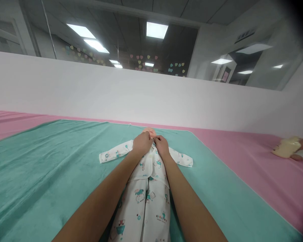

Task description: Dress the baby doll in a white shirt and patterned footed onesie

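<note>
Shirt (146, 164) runs lengthwise straight ahead; collar (154, 145) between left hand (142, 143) and right hand (162, 144), equally near, fingers pinched closed on it, just short of doll's head (152, 131).

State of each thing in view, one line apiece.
Printed top: front up, sleeves spread; neck fastening hidden
Printed trousers: legs side by side
Doll's head: partly hidden by hands
Left hand: fingers bent at the top's neck
Right hand: likewise
Green blanket: spread, creased
Light panels: lit
</note>
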`<state>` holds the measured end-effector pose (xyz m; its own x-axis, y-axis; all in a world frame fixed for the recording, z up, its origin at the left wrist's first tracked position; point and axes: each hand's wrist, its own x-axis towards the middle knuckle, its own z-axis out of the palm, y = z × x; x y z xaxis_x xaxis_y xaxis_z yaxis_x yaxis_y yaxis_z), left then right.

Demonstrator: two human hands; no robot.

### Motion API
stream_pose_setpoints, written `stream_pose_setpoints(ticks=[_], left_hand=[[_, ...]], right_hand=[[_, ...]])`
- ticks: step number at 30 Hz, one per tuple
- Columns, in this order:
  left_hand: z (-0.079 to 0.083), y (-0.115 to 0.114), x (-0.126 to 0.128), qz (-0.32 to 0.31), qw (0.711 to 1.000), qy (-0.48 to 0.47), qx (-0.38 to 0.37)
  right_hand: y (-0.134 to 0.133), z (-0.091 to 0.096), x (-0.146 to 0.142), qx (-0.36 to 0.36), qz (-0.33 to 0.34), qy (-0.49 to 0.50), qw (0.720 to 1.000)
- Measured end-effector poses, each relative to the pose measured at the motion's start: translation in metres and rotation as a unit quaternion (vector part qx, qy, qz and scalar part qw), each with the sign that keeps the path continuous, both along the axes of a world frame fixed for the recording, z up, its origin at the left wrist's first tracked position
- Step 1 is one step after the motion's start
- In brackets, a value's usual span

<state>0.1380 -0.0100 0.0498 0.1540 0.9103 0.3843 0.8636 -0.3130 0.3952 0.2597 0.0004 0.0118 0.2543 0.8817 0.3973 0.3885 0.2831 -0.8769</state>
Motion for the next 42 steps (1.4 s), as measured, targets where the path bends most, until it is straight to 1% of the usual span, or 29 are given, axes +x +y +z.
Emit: stream_pose_setpoints(ticks=[9, 19, 26, 42], left_hand=[[0.0037, -0.0045, -0.0003, 0.003, 1.0, 0.004, -0.011], [0.0016, -0.0017, -0.0006, -0.001, 1.0, -0.001, -0.007], [0.004, -0.0045, 0.0004, 0.006, 1.0, 0.002, -0.02], [-0.0003, 0.0007, -0.0005, 0.001, 1.0, -0.002, 0.002]], right_hand=[[-0.0004, -0.0004, 0.0001, 0.003, 0.005, 0.001, 1.0], [0.0005, -0.001, 0.001, 0.001, 0.002, 0.001, 1.0], [0.0014, -0.0017, 0.0008, 0.005, 0.002, 0.0, 1.0], [0.0003, -0.0007, 0.0014, -0.002, -0.007, -0.001, 1.0]])
